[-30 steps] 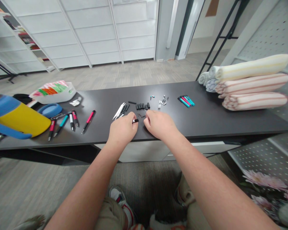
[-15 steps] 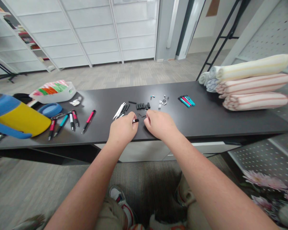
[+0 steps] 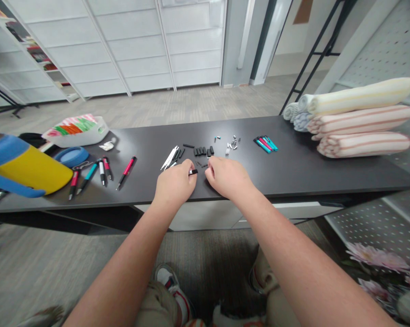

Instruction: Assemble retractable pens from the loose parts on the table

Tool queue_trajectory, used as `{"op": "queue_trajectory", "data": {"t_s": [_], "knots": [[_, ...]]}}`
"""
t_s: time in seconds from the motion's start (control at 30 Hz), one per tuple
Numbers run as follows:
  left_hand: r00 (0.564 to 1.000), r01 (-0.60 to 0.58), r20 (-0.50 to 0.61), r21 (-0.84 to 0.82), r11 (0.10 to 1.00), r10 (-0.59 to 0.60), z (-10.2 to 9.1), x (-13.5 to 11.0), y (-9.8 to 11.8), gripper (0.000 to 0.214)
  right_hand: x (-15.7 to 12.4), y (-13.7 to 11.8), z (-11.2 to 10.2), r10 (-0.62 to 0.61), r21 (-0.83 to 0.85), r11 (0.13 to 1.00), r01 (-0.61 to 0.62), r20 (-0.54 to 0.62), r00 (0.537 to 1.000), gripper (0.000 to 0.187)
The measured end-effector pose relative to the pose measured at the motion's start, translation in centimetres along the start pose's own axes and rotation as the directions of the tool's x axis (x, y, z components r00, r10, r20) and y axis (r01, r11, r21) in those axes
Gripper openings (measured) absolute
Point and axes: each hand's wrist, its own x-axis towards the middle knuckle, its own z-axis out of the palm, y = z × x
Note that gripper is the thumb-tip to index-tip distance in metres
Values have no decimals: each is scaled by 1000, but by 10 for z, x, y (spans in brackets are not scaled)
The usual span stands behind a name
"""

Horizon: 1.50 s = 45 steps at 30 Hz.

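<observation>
My left hand (image 3: 176, 182) is closed round a black-and-white pen part (image 3: 193, 172), whose dark end sticks out toward the right. Most of that part is hidden by the fingers. Just to its right, my right hand (image 3: 227, 176) is curled with fingertips pressed together near the tabletop; anything inside it is hidden. Beyond the hands lie white pen refills (image 3: 170, 157), several short black grips (image 3: 200, 151) and tiny dark springs (image 3: 198, 163). Small silvery pen pieces (image 3: 233, 143) are scattered farther right, past my right hand.
On the dark table (image 3: 303, 168), coloured pen barrels (image 3: 265, 143) sit to the right, before rolled towels (image 3: 364, 120). Whole pens (image 3: 101, 172) lie left, with a separate red pen (image 3: 126, 172). A blue-and-yellow flask (image 3: 31, 165) and a white tub (image 3: 99, 131) stand at far left.
</observation>
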Motion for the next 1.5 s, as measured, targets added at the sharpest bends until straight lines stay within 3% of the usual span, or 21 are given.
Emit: {"op": "queue_trajectory", "data": {"t_s": [1.2,1.5], "knots": [[1000,-8,-8,1,1000,8,2,0,-1,22,0,1,3,-19,8,1000,20,-34,999,23],[999,32,42,1,999,-32,-3,0,3,24,0,0,0,-9,-1,1000,9,-11,1000,23]]}}
